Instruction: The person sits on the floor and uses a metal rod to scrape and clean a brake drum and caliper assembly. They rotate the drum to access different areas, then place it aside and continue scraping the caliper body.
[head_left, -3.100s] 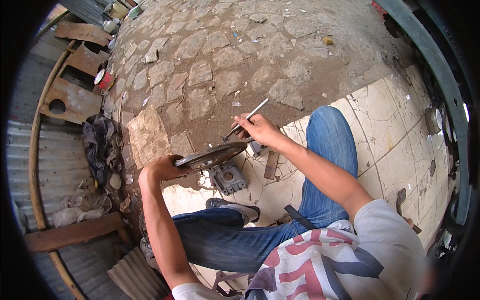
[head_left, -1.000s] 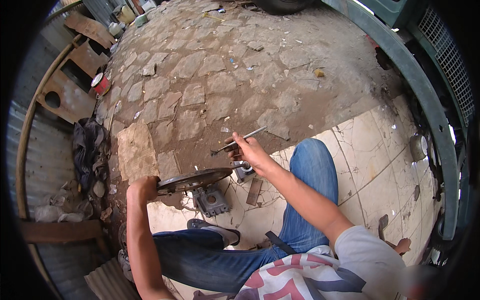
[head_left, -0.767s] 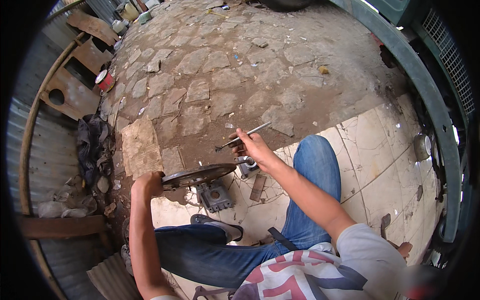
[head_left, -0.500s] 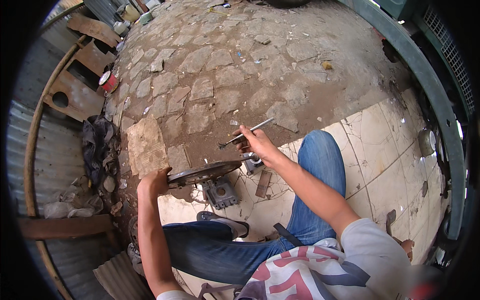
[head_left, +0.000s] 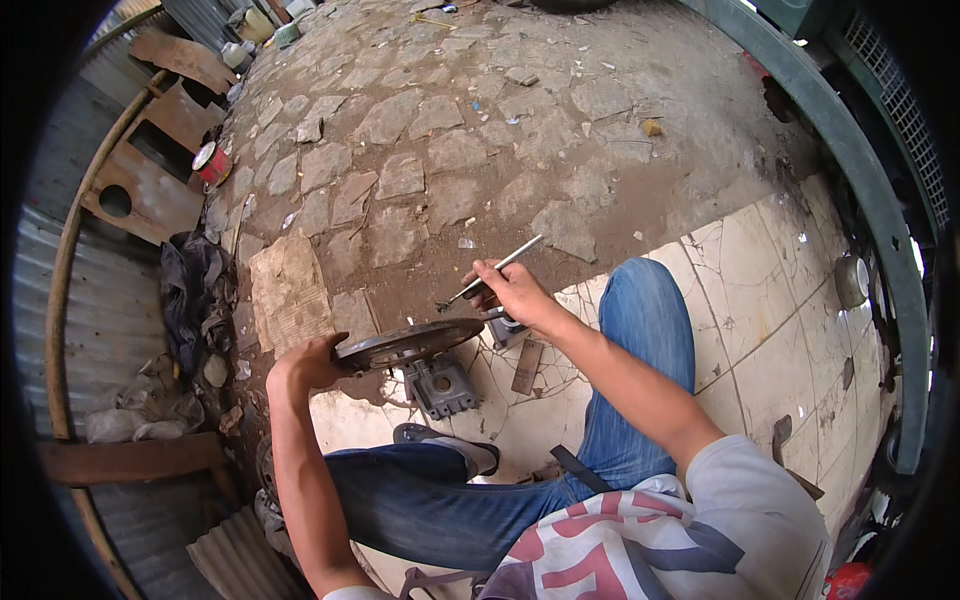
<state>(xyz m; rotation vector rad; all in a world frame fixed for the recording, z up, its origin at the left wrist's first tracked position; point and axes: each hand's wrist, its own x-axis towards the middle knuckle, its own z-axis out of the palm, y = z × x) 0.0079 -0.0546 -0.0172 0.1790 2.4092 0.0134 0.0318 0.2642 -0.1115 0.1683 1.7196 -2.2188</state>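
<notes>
My left hand (head_left: 308, 362) grips the left rim of a round, dark metal disc (head_left: 412, 345) with a raised edge, held tilted nearly flat above the tiles. Some of those fingers are hidden behind the rim. In my right hand (head_left: 512, 290) is a thin brush (head_left: 522, 247) with a pale handle, its dark bristles pointing down and left just above the disc's far side. Under the disc is a grey metal block (head_left: 440, 388) with a hole in its middle. A second grey metal part (head_left: 506, 328) shows partly behind the disc's right edge.
A flat brown strip (head_left: 527, 367) lies on the cracked tiles right of the block. Beyond my left hand is a piece of cardboard (head_left: 290, 285). Dark cloth (head_left: 190, 300) and a red can (head_left: 212, 163) sit along the corrugated wall. A green metal frame (head_left: 850, 150) curves along the right.
My right hand with the brush has come slightly down, and the bristles are lower, nearer the disc. The left hand still grips the disc, which has hardly moved.
</notes>
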